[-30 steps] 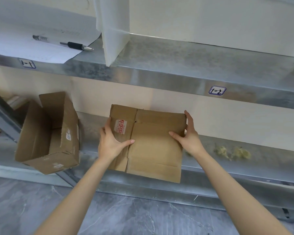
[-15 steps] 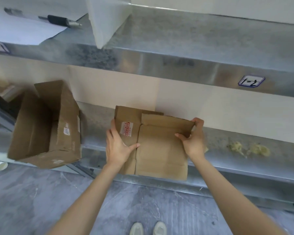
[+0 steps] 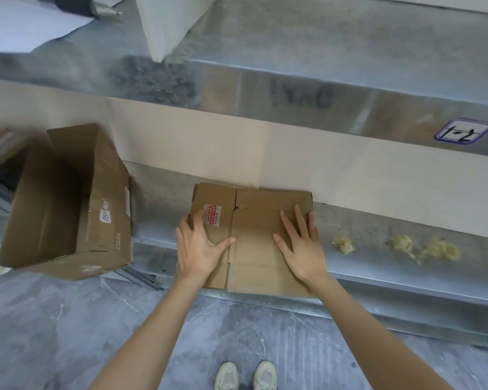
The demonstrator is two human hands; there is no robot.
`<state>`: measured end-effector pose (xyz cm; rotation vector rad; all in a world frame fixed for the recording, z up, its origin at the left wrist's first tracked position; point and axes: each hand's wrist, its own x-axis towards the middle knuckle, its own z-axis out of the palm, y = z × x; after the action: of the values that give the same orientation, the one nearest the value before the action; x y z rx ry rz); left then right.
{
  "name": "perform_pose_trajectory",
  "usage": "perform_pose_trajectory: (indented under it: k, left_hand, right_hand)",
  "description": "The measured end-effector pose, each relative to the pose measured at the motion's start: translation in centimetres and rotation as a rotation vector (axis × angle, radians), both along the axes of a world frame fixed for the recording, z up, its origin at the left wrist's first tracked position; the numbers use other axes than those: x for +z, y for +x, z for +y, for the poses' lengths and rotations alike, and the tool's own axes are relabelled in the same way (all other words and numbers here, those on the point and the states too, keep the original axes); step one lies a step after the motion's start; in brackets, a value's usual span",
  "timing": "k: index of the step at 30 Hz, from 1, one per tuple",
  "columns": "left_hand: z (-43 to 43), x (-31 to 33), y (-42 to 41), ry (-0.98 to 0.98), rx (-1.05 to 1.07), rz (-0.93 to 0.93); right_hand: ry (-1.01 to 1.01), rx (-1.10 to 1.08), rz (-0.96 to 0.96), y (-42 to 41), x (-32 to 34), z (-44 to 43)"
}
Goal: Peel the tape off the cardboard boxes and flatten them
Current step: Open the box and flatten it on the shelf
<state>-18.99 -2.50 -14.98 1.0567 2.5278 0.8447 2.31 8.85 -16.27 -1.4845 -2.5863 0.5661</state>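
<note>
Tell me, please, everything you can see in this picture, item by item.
upper shelf: one, grey metal, top
lower shelf: one, grey metal, middle
flattened box: one, brown, middle of lower shelf
sticker: one, red and white, on flattened box
open box: one, brown, left end of lower shelf
paper: one sheet, white, upper shelf, left
pen: one, black and silver, on the paper
white object: one, upper shelf, right of pen; kind unclear
shelf tag: one, white with blue border, upper shelf's front
clumps: about three, yellowish, lower shelf, right
floor: grey, marbled, bottom
shoes: two, pale, bottom centre
left hand: one, flat on flattened box, left part
right hand: one, flat on flattened box, right part
</note>
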Motion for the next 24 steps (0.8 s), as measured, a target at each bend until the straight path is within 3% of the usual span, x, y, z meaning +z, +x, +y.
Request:
perform_pose_trajectory:
  k: [10, 17, 24]
  left_hand:
    - [0.2, -0.4, -0.2, -0.005, -0.002, 0.01]
    - [-0.6, -0.2, -0.2, 0.152, 0.054, -0.055]
    - [-1.1, 1.2, -0.4, 0.231, 0.066, -0.073]
  right_hand:
    - [-0.019, 0.009, -0.126, -0.1, -0.6, 0.0]
    - [0.035, -0.139, 0.275, 0.9, 0.8, -1.6]
    - [-0.015, -0.202, 0.211, 2.2, 2.1, -2.4]
